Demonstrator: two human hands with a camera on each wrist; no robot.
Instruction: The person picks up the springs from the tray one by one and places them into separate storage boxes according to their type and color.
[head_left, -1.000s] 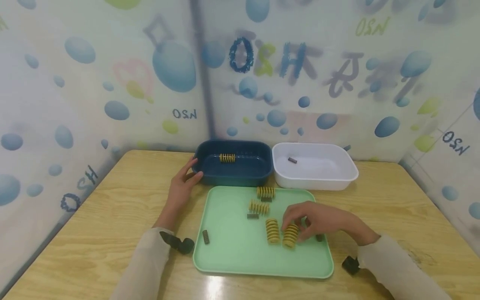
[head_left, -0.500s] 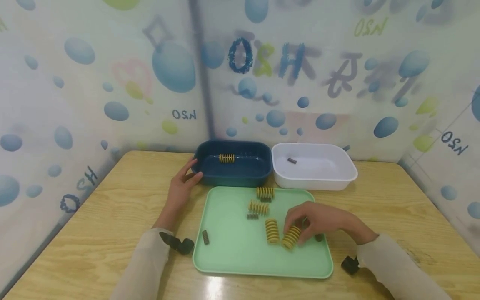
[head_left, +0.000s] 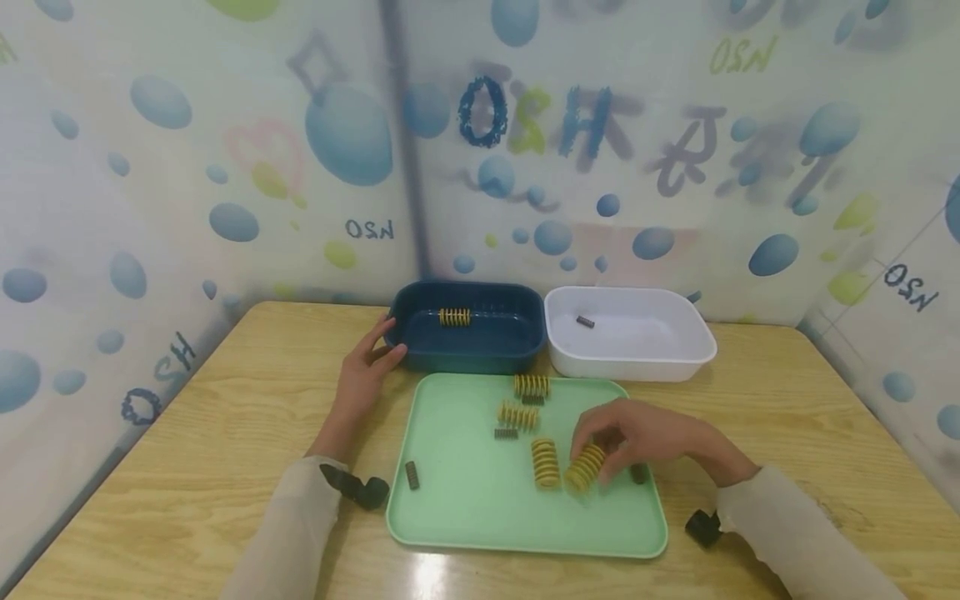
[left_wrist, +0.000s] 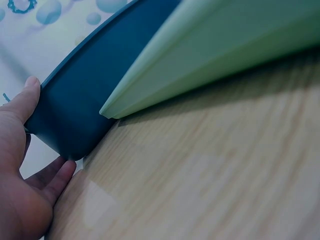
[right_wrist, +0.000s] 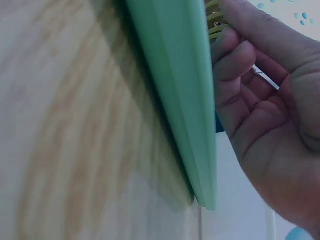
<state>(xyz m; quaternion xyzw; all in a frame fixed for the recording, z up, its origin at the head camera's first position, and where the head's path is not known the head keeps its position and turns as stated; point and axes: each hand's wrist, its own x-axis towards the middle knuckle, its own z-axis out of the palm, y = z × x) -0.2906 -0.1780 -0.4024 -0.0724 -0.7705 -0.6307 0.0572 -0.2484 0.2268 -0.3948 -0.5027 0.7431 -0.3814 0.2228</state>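
Note:
My right hand [head_left: 637, 433] pinches a thick yellow coil spring [head_left: 585, 468] between thumb and fingertips, over the right part of the green tray [head_left: 465, 508]. The spring leans, its upper end towards the right. Just left of it lies a second yellow spring [head_left: 545, 463]. In the right wrist view, the fingers [right_wrist: 235, 60] hide most of the held spring. At the far left, my left hand [head_left: 364, 367] touches the left end of the dark blue bin [head_left: 468, 358]. Its thumb and fingers lie spread along the bin's outer wall in the left wrist view.
Farther back on the tray are two yellow springs [head_left: 519, 415] and small dark springs [head_left: 506, 433]. Another dark spring [head_left: 412, 475] lies near the tray's left edge. The blue bin contains a yellow spring [head_left: 454, 317]; beside it, a white bin [head_left: 630, 368] contains a dark spring [head_left: 585, 322].
The yellow spring in my right hand has tipped from nearly upright to a slant, and the hand has shifted slightly right. My left hand stays at the blue bin.

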